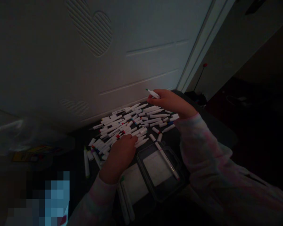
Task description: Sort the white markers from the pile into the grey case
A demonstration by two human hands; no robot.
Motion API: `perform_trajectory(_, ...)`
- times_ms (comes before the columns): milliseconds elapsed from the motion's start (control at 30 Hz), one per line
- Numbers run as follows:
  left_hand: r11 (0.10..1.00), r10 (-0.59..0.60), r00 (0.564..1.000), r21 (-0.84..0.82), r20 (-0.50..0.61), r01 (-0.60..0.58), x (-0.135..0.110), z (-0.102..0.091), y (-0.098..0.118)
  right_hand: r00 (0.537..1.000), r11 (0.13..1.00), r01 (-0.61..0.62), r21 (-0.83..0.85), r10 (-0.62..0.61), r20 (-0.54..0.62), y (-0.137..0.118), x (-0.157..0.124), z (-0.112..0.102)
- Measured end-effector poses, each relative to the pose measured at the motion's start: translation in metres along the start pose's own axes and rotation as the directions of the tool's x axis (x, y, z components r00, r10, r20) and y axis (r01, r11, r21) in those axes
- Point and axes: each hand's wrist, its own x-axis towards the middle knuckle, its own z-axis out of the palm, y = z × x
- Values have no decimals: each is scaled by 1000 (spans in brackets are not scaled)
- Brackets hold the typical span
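My right hand (165,99) is raised over the far side of a pile of markers (122,122). It pinches a white marker (153,93) whose uncapped green tip points to the upper left. Down at the near side of the pile, my left hand (121,153) has its fingers curled in among the markers; what they grip, if anything, is hidden. White barrels, loose caps and exposed tips lie jumbled about it. A clear plastic case (155,198) lies opened in front of me, with a pink-ended marker (167,160) slanting across its right half.
Two green-ended markers (126,201) lie by the case's left half. Another green-ended marker (86,163) sits left of the pile. A white panel with heart reliefs (96,34) stands behind the dark surface. Clear plastic wrapping (19,138) is at the left. The scene is dim.
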Motion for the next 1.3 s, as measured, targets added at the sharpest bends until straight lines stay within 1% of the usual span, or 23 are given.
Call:
perform_trajectory(233, 999, -3, 1000, -41, 24, 4, -2, -2, 2, 1000, 1000, -22, -12, 22, -16, -2, -1, 0)
perform_trajectory(367, 995, 26, 1000, -92, 5, -26, -4, -1, 2, 1000, 1000, -24, -4, 24, -13, -2, -2, 0)
perform_trajectory(467, 987, 48, 999, -153, -14, -50, -6, -3, -5, 1000, 1000, -22, -1, 22, -2, -4, -3, -1)
perform_trajectory(533, 980, 34, 998, -196, -59, -45, -11, -9, -16, 1000, 1000, -30, -1, 30, -2, -5, -4, -1)
perform_trajectory(600, 972, -33, 990, -237, -134, 0, -19, -19, -32, 999, 999, -46, 5, 46, -9, -7, -5, -2)
perform_trajectory(667, 958, -168, 964, -265, -206, 110, -31, -30, -51, 998, 998, -63, 22, 63, -3, -9, -7, -2)
perform_trajectory(700, 945, -252, 940, -269, -231, 187, -38, -35, -61, 997, 997, -73, 32, 73, 2, -10, -7, -2)
perform_trajectory(767, 902, -405, 881, -266, -247, 340, -50, -43, -78, 996, 995, -90, 39, 90, 2, -13, -9, -2)
perform_trajectory(800, 878, -461, 855, -261, -236, 401, -55, -45, -86, 996, 995, -92, 40, 92, -3, -15, -10, -2)
perform_trajectory(833, 860, -498, 839, -254, -219, 443, -59, -45, -92, 996, 995, -93, 38, 93, -9, -16, -10, -2)
perform_trajectory(900, 840, -531, 829, -237, -177, 487, -61, -43, -102, 995, 995, -100, 29, 100, -10, -18, -11, -1)
perform_trajectory(1000, 829, -549, 824, -212, -139, 517, -55, -34, -111, 993, 992, -120, 36, 119, 25, -15, -8, 1)
perform_trajectory(1133, 801, -591, 800, -194, -103, 567, -38, -19, -117, 991, 992, -120, 47, 117, 65, -9, -4, 3)
perform_trajectory(1300, 779, -619, 781, -190, -83, 598, -25, -4, -123, 995, 996, -85, 20, 84, 50, -10, -4, 3)
